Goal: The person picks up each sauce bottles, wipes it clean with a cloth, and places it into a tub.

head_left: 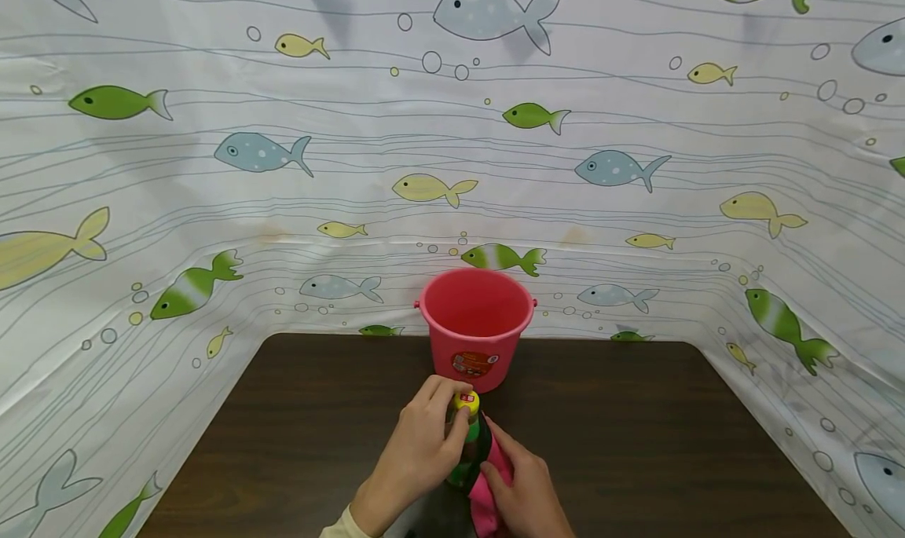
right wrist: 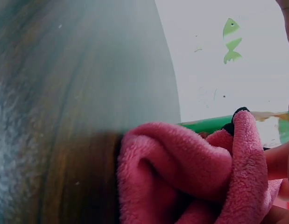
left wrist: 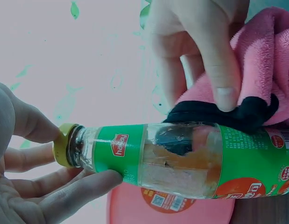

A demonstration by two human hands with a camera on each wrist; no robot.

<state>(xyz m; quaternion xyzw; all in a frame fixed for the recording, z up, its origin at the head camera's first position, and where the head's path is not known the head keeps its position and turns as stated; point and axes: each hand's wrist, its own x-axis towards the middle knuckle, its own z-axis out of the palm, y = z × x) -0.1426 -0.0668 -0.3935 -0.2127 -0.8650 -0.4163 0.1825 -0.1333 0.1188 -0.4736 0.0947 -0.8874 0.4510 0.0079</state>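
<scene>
Pink cloth [head_left: 484, 505] at lower centre of the head view: right hand [head_left: 526, 483] holds it against a bottle [left wrist: 179, 161], left hand [head_left: 417, 440] grips the cap [head_left: 467, 402].

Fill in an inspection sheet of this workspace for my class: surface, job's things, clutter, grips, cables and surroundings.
Surface: dark wood-look tabletop.
Job's things: glass bottle, yellow cap on; pink cloth with black edging against its side.
Clutter: pink bucket beyond the bottle, touched by neither grip.
Grips: left grip pinches the bottle's capped end; right grip holds the cloth.
Cables: nothing seen.
Surroundings: white fish-print sheeting behind the table and along both sides.
</scene>
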